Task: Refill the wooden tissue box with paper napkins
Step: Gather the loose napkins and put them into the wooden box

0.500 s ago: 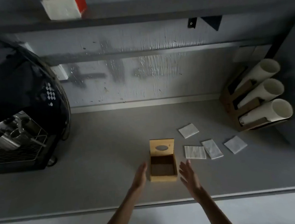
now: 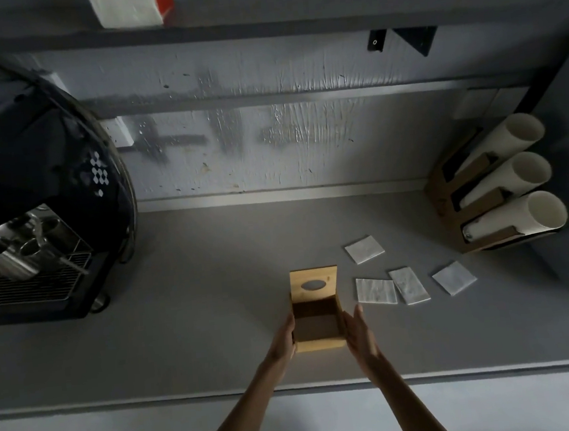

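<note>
both hands [image 2: 283, 339] [image 2: 359, 334] flank open wooden box [image 2: 318, 344].

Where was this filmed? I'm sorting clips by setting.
Probably a café or coffee bar counter. An espresso machine stands at the left, a holder of stacked paper cups at the right, and paper napkins lie on the grey counter beside an open wooden tissue box.

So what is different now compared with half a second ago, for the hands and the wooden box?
Both hands closed in on the wooden tissue box: the left hand now lies against its left side and the right hand against its right side, where before both were apart from it. The box stays open in the same place, and the four napkins beside it have not moved.
</note>
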